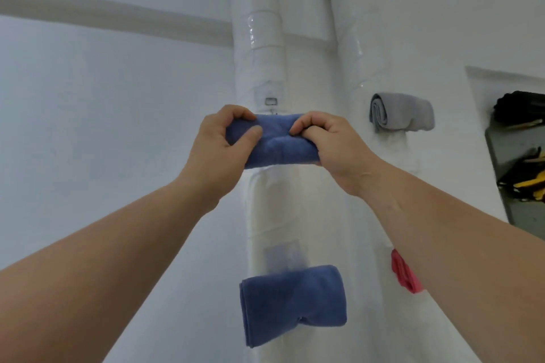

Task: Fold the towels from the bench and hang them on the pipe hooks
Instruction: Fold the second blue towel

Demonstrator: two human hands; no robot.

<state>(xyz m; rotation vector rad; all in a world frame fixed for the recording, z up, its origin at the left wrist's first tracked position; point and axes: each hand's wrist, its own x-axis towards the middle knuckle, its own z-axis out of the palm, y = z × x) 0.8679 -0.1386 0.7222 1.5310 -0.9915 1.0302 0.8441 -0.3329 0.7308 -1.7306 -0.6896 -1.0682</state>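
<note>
The folded blue towel is held flat against the left pipe, its top edge just under a small metal hook. The left hand pinches the towel's left end between thumb and curled fingers. The right hand covers the right end and pinches the top fold near the middle. The two grips likely keep the folds from springing open and let the top edge be lifted onto the hook (that seems to be the step in hand). Lower on the same pipe hangs a second blue towel. A grey towel hangs on the right pipe, and a red towel shows beside the right forearm. No brand, label or writing can be read.
</note>
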